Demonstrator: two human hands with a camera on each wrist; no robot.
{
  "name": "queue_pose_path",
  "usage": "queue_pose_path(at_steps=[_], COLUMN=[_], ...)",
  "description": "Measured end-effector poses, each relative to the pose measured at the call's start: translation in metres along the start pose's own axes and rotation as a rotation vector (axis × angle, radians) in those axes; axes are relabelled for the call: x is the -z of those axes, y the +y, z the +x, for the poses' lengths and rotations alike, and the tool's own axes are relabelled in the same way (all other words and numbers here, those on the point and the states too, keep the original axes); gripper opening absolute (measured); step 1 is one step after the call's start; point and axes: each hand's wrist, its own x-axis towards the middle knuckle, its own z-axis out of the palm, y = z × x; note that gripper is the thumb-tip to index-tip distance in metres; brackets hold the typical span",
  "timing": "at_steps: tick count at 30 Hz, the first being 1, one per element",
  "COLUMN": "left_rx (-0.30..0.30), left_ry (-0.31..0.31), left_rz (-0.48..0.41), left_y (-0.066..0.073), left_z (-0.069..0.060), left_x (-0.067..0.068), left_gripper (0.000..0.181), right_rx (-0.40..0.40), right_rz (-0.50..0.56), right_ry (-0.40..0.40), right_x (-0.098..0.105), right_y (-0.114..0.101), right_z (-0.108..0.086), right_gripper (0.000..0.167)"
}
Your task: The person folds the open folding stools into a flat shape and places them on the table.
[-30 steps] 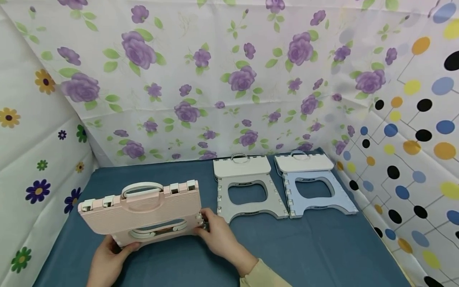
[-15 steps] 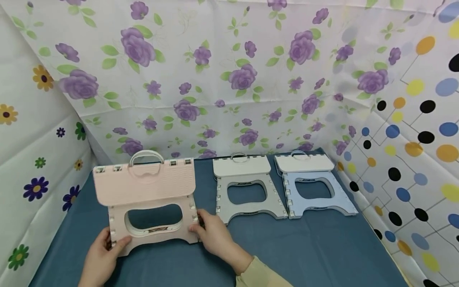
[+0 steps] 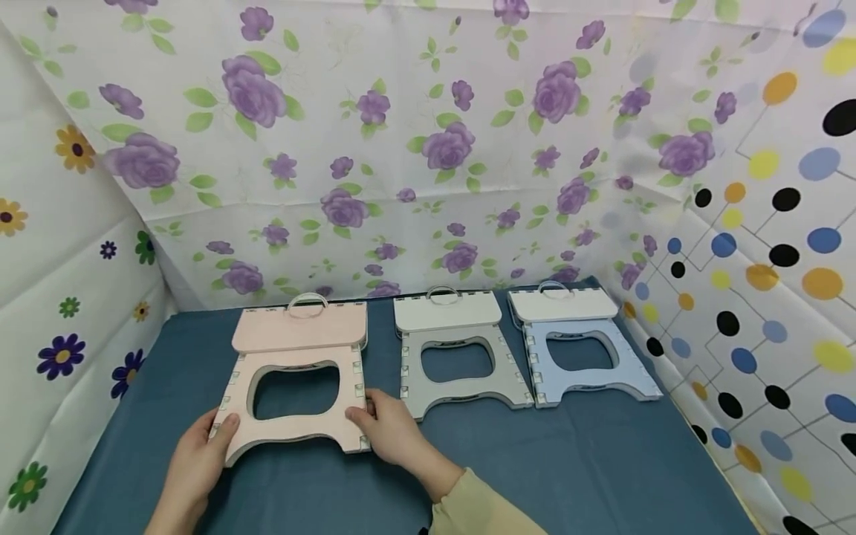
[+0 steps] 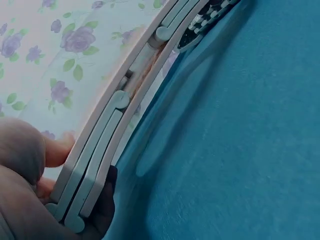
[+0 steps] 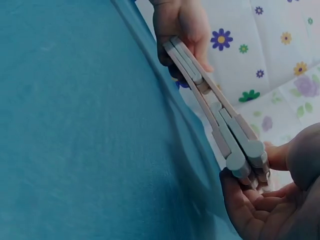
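A pink folding stool (image 3: pixel 301 332), folded flat, lies tilted toward me on the left in the head view. Its white loop handle points to the back. My left hand (image 3: pixel 194 464) grips the near left leg corner, thumb on top. At the near right corner my right hand (image 3: pixel 391 431) pinches the other leg. Both wrist views show the stool's edge from the front, with fingers curled beneath it and a gap above the cloth. Whether its far end touches the table is hidden.
A grey-and-white folding stool (image 3: pixel 461 390) and a blue-and-white one (image 3: pixel 595 386) lie folded to the right. Blue cloth (image 3: pixel 568 475) covers the table. Patterned curtains stand behind and at both sides, the floral one (image 3: pixel 408 148) close to the stool handles.
Both hands have swung the pink stool from tipped up to nearly flat. Its handle end has gone back and to the right, and lower over the last half second.
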Motion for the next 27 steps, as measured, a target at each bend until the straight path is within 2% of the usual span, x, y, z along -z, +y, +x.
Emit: queue_pose_path(at_steps=[4,8,14,17,19,21,24,27], left_rx=[-0.022,-0.026,-0.022,-0.053,-0.084,-0.114,-0.152,-0.189], left_ry=[0.007,0.025,0.021,0.048,0.07,0.084,0.05,-0.014], left_rz=[-0.001,0.007,0.025,0.044,0.071,0.114,0.198,0.282], left_y=[0.001,0.0,0.0,0.002,0.003,0.004,0.004,0.002], left_z=[0.007,0.013,0.019,0.02,0.021,0.021,0.02,0.021], left_x=[-0.005,-0.008,-0.01,-0.011,-0.01,-0.01,-0.01,-0.01], left_gripper=[0.075,0.073,0.074,0.071,0.072,0.077,0.096,0.114], right_rx=[-0.027,-0.043,-0.073,-0.078,-0.075,-0.071,-0.068,-0.049], right_rz=[-0.018,-0.049,-0.083,-0.118,-0.167,-0.217,-0.309,-0.391], right_ry=[-0.001,-0.002,-0.014,-0.025,-0.034,-0.047,-0.074,-0.091], right_x=[0.0,0.0,0.0,0.0,0.0,-0.001,-0.001,-0.003], right_y=[0.001,0.001,0.0,0.0,0.0,-0.001,-0.002,-0.004], right_z=[0.006,0.012,0.019,0.02,0.02,0.02,0.018,0.017], right_gripper=[0.055,0.053,0.048,0.048,0.06,0.08,0.108,0.118])
